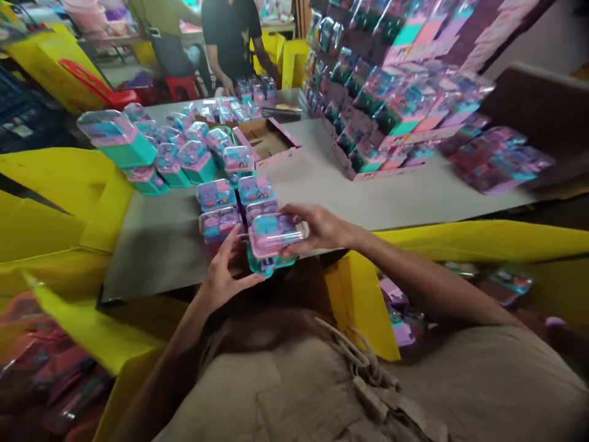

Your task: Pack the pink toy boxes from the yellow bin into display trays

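Note:
At the table's near edge, my right hand [322, 226] is closed around the right end of a small plastic box [276, 236]. That box has a clear domed lid, a pink rim and pink, purple and blue contents; teal shows below it. My left hand [223, 276] is at its left side, thumb and fingers apart; the thumb tip is close to the teal part, and I cannot tell whether it touches. Just beyond my hands, similar clear-lidded boxes [217, 195] stand in two short rows, partly hidden by the held box and my fingers.
Teal-based boxes [126, 144] crowd the table's left side. An open shallow cardboard tray [271, 138] lies mid-table. Filled display trays [391, 110] are stacked high at right. Yellow bins [363, 301] border the near edge. A person [232, 40] handles boxes across the table.

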A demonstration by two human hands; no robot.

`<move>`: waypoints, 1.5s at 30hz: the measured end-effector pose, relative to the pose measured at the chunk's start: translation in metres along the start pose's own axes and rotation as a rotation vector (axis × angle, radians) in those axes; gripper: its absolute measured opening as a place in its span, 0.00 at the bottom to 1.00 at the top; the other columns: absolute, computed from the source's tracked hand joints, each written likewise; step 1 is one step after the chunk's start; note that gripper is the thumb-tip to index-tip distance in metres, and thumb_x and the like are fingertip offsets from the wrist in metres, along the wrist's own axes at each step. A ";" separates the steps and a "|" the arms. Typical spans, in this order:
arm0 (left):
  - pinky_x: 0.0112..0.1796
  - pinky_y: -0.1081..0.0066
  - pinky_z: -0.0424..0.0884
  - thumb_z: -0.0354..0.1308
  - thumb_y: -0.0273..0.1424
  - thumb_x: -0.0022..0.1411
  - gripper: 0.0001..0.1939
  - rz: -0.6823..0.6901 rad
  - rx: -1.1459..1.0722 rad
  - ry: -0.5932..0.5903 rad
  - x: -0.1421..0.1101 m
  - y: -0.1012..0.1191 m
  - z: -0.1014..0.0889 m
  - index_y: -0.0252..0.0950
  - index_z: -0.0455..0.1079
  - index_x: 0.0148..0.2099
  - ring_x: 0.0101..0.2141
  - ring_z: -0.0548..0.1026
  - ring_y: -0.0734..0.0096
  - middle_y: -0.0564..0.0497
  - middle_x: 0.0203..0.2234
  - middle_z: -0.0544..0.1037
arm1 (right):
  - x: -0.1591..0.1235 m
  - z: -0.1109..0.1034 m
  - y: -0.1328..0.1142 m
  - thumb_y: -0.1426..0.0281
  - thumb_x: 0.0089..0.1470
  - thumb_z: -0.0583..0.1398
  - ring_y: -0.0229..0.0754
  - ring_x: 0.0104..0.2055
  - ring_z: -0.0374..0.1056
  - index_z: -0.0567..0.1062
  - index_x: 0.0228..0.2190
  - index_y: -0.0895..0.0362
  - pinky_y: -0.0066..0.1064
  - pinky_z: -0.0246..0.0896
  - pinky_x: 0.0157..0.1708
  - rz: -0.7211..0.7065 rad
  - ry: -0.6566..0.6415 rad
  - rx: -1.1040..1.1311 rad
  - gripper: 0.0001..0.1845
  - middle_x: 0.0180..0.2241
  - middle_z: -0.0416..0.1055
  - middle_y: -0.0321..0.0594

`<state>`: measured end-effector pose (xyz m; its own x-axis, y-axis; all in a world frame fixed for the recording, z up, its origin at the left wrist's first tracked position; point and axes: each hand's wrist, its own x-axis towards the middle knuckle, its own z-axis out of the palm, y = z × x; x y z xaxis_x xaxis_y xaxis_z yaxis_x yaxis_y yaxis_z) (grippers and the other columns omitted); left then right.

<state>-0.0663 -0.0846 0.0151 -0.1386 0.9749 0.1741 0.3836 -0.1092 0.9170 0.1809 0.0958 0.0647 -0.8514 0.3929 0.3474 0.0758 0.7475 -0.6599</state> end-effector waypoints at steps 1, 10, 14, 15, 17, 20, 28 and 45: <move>0.61 0.48 0.75 0.77 0.43 0.52 0.53 -0.029 0.013 0.006 0.001 -0.007 0.005 0.41 0.58 0.74 0.60 0.77 0.48 0.35 0.65 0.73 | 0.001 0.013 0.007 0.42 0.51 0.71 0.50 0.47 0.75 0.73 0.60 0.58 0.42 0.72 0.47 -0.030 0.009 -0.025 0.46 0.50 0.78 0.51; 0.56 0.54 0.80 0.75 0.43 0.54 0.43 -0.042 0.017 0.076 0.015 -0.022 0.026 0.38 0.62 0.67 0.56 0.80 0.53 0.38 0.60 0.76 | 0.007 0.031 0.033 0.36 0.55 0.65 0.53 0.53 0.68 0.71 0.61 0.59 0.45 0.71 0.50 -0.130 0.114 -0.122 0.48 0.55 0.69 0.56; 0.57 0.54 0.79 0.74 0.44 0.56 0.42 -0.064 -0.003 0.103 0.011 -0.024 0.035 0.39 0.61 0.67 0.60 0.77 0.51 0.37 0.62 0.74 | 0.007 0.027 0.041 0.34 0.56 0.62 0.57 0.57 0.65 0.69 0.63 0.58 0.52 0.67 0.55 -0.151 0.071 -0.247 0.49 0.56 0.67 0.57; 0.57 0.54 0.79 0.74 0.44 0.56 0.43 -0.072 -0.018 0.105 0.009 -0.026 0.037 0.39 0.61 0.67 0.60 0.77 0.51 0.37 0.62 0.74 | 0.008 0.026 0.043 0.34 0.57 0.62 0.58 0.57 0.64 0.69 0.63 0.58 0.53 0.66 0.56 -0.156 0.060 -0.275 0.49 0.56 0.67 0.57; 0.54 0.55 0.81 0.73 0.46 0.56 0.44 -0.108 -0.047 0.101 0.006 -0.032 0.039 0.39 0.60 0.68 0.57 0.80 0.51 0.37 0.61 0.76 | 0.010 0.023 0.044 0.35 0.58 0.61 0.58 0.58 0.64 0.69 0.64 0.57 0.53 0.65 0.57 -0.178 0.036 -0.312 0.48 0.57 0.67 0.57; 0.49 0.55 0.83 0.72 0.49 0.56 0.45 -0.162 -0.001 0.064 0.002 -0.044 0.040 0.36 0.60 0.69 0.50 0.83 0.53 0.37 0.54 0.80 | 0.015 0.021 0.037 0.36 0.59 0.61 0.58 0.60 0.62 0.66 0.65 0.57 0.53 0.64 0.59 -0.211 -0.020 -0.385 0.48 0.58 0.66 0.56; 0.36 0.66 0.79 0.74 0.46 0.55 0.27 -0.112 0.363 0.059 -0.007 -0.059 0.041 0.36 0.73 0.50 0.31 0.78 0.67 0.53 0.30 0.78 | 0.021 0.030 0.028 0.48 0.62 0.66 0.63 0.66 0.55 0.50 0.73 0.59 0.53 0.62 0.60 -0.274 -0.128 -0.559 0.52 0.62 0.60 0.58; 0.45 0.59 0.81 0.71 0.51 0.56 0.32 -0.153 0.356 0.009 0.008 -0.039 0.028 0.36 0.77 0.55 0.38 0.84 0.57 0.45 0.40 0.83 | -0.016 0.029 0.020 0.80 0.63 0.53 0.47 0.41 0.79 0.80 0.54 0.62 0.34 0.71 0.45 0.690 -0.313 -0.122 0.23 0.41 0.83 0.49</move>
<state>-0.0566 -0.0671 -0.0293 -0.2263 0.9728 0.0500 0.6508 0.1128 0.7508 0.1809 0.0892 0.0264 -0.6964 0.6355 -0.3334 0.6845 0.4488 -0.5745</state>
